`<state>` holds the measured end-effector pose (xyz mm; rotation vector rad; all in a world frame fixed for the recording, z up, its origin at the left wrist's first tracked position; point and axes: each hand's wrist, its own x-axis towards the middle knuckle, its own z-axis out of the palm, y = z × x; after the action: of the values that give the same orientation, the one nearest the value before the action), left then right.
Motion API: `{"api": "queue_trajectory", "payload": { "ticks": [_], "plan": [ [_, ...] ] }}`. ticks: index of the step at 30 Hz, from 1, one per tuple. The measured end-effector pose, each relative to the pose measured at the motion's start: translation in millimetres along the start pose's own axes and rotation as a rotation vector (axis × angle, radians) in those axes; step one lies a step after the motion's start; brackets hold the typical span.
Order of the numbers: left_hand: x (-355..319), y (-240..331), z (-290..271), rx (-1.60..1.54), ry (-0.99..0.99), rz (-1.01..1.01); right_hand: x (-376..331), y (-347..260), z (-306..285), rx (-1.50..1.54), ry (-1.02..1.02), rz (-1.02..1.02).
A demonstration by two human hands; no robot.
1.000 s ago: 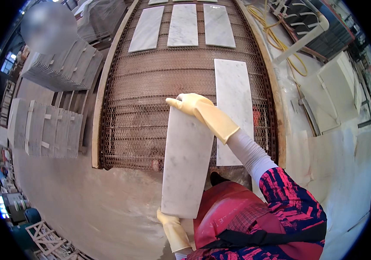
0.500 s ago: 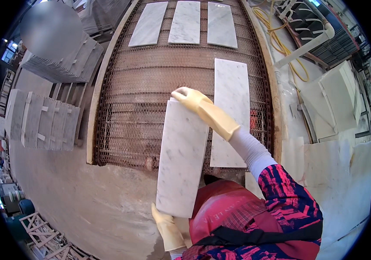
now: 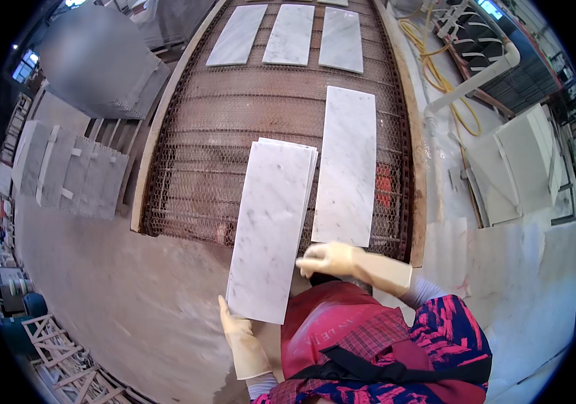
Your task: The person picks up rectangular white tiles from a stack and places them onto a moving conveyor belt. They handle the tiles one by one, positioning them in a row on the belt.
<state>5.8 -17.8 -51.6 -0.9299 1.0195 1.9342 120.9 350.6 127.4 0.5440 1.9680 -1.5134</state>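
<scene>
Two or more white marble slabs [image 3: 271, 229] with grey veining lie stacked, far end over the mesh conveyor, near end toward me. My left hand [image 3: 239, 337], in a cream rubber glove, grips the stack's near left corner, thumb up along the edge, fingers hidden beneath. By the stack's right edge, near its lower end, is my right hand [image 3: 328, 259], gloved alike, slightly blurred and with curled fingers. Whether it touches the edge cannot be told. Just beyond it, a single marble slab [image 3: 346, 161] lies flat on the conveyor [image 3: 200, 168].
More marble slabs [image 3: 288, 34] lie in rows farther up the belt. Strapped slab stacks [image 3: 83, 175] stand on pallets at left, near a person with a blurred head. At right are a white pipe [image 3: 476, 77], a yellow hose [image 3: 429, 60] and pale slabs [image 3: 517, 161].
My right hand has left the stack's far end and come back toward me, to its lower right edge. My left hand still holds the near corner. The view has shifted slightly.
</scene>
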Motion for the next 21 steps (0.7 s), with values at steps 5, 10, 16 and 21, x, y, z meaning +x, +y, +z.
{"api": "queue_trajectory", "payload": {
  "ticks": [5, 10, 16, 21],
  "plan": [
    [-17.1, -2.0, 0.8, 0.163, -0.142, 0.139, 6.0, 52.7, 90.3, -0.05, -0.019, 0.06],
    [-28.9, -11.6, -6.0, 0.839, -0.235, 0.472, 31.1, 78.5, 157.1, 0.451, -0.084, 0.125],
    [0.8, -4.1, -25.0, 0.271, -0.231, 0.134, 36.6, 73.6, 198.4, 0.536, 0.002, 0.17],
    [14.6, -5.9, -25.7, 0.21, -0.258, 0.179, 21.5, 80.9, 197.8, 0.573, 0.106, 0.16]
  ]
}}
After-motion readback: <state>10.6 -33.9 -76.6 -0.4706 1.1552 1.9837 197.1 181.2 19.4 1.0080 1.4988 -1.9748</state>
